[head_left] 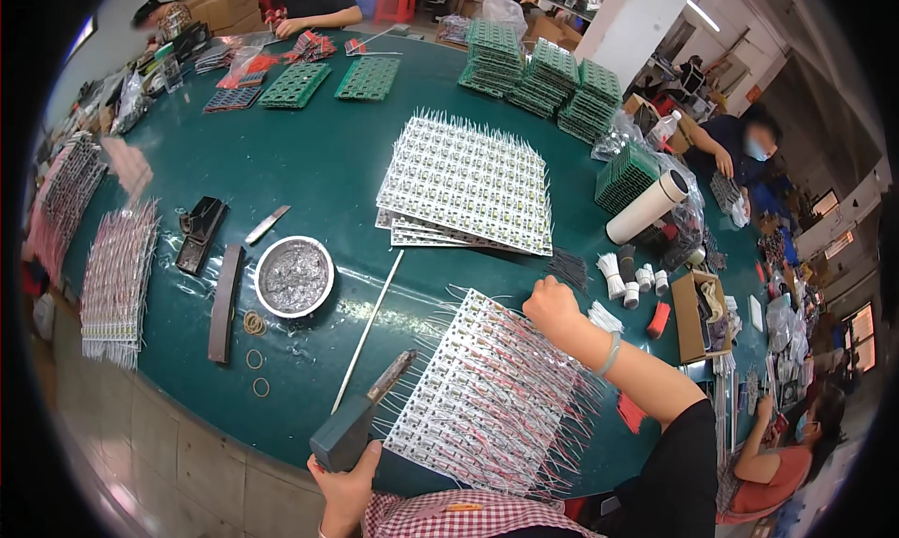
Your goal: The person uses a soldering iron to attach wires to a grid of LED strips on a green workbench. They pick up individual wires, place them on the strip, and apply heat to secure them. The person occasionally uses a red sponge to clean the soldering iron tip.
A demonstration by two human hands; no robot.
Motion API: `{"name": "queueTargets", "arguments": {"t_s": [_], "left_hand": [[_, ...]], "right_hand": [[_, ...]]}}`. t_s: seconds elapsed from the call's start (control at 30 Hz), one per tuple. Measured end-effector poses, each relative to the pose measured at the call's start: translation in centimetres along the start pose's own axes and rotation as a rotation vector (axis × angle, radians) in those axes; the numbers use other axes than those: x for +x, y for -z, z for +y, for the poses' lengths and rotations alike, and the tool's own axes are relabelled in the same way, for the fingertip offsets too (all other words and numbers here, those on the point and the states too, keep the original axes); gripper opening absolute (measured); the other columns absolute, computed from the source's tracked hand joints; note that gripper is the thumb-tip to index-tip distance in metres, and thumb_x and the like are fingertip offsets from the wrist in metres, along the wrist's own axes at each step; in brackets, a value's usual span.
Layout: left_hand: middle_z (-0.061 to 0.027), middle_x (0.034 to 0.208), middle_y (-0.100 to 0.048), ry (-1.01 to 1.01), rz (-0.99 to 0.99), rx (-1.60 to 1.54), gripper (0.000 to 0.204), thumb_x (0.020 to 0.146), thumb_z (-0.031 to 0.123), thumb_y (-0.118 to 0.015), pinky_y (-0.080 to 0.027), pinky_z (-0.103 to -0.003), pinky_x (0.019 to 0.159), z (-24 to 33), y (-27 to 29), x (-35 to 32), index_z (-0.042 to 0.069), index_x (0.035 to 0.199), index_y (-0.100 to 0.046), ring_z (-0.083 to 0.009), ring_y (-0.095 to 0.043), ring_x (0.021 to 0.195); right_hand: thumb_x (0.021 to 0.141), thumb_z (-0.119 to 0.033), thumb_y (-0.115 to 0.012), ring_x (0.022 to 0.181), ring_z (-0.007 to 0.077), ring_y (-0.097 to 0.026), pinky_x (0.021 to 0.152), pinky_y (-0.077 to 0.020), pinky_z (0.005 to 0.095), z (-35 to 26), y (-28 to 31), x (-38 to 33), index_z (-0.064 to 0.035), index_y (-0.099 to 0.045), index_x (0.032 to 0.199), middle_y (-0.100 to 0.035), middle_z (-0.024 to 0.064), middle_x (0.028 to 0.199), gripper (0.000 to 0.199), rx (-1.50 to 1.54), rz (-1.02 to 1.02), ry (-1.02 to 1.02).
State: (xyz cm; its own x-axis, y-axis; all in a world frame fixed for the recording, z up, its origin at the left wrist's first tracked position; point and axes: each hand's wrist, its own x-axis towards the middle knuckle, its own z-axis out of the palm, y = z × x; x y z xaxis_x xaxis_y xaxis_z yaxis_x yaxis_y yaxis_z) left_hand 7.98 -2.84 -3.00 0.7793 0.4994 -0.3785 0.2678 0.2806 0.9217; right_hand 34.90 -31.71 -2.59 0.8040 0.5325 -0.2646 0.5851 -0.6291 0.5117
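Observation:
My left hand, at the lower edge, is closed around a dark block-shaped tool with a worn, narrow metal tip pointing up and right. The tip stands beside the left edge of a white circuit-board panel, thick with red and white wires. My right hand reaches over the panel's upper right corner with its fingers curled together. What they hold, if anything, is hidden. Just beyond it lies a bundle of thin black wires, with bundled white wires to its right.
A bowl of silvery material, a knife, a dark bar and rubber bands lie left. White panels are stacked ahead, green boards farther back. A flask and open carton are right. Other people sit around.

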Motion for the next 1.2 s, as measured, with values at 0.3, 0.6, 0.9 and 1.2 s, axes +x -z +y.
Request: {"name": "queueTargets", "arguments": {"t_s": [0.3, 0.6, 0.9, 1.2], "left_hand": [[-0.0130, 0.100, -0.068, -0.011, -0.049, -0.168, 0.039, 0.079, -0.008, -0.072, -0.051, -0.026, 0.054, 2.9, -0.3, 0.1, -0.006, 0.117, -0.062, -0.0135, -0.062, 0.064], [-0.0095, 0.100, -0.072, 0.002, -0.126, 0.055, 0.039, 0.077, -0.003, -0.079, -0.052, -0.024, 0.062, 1.6, 0.0, 0.0, -0.004, 0.114, -0.068, -0.0114, -0.064, 0.077], [-0.0067, 0.098, -0.071, -0.115, -0.178, 0.223, 0.029, 0.078, 0.000, -0.079, -0.051, -0.025, 0.073, 1.6, -1.2, 0.1, -0.005, 0.104, -0.069, -0.0111, -0.065, 0.084], [-0.0087, 0.092, -0.068, -0.269, -0.232, 0.394, 0.020, 0.078, -0.005, -0.074, -0.049, -0.025, 0.067, 2.2, -2.3, 0.6, -0.007, 0.096, -0.068, -0.0108, -0.062, 0.077]], "right_hand": [[0.072, -0.003, -0.066, 0.089, 0.0272, -0.061, 0.068, -0.0537, 0.0358, -2.8, 3.6, -3.8, -0.0030, -0.070, 0.087, -0.059, 0.0094, 0.087, 0.015, 0.532, 0.540, -0.154], [0.075, 0.007, -0.068, 0.081, 0.0252, -0.063, 0.066, -0.0529, 0.0359, -12.4, 4.4, -6.2, -0.0063, -0.071, 0.091, -0.066, 0.0059, 0.086, 0.021, 1.121, 0.710, -0.175], [0.070, 0.003, -0.066, 0.079, 0.0223, -0.060, 0.063, -0.0515, 0.0325, -14.4, 3.7, -6.8, -0.0037, -0.071, 0.098, -0.064, 0.0050, 0.088, 0.028, 0.966, 0.712, -0.166], [0.075, 0.003, -0.067, 0.081, 0.0241, -0.059, 0.065, -0.0507, 0.0335, -14.6, 3.8, -6.7, 0.0010, -0.068, 0.101, -0.062, 0.0096, 0.093, 0.026, 0.966, 0.690, -0.130]]}}
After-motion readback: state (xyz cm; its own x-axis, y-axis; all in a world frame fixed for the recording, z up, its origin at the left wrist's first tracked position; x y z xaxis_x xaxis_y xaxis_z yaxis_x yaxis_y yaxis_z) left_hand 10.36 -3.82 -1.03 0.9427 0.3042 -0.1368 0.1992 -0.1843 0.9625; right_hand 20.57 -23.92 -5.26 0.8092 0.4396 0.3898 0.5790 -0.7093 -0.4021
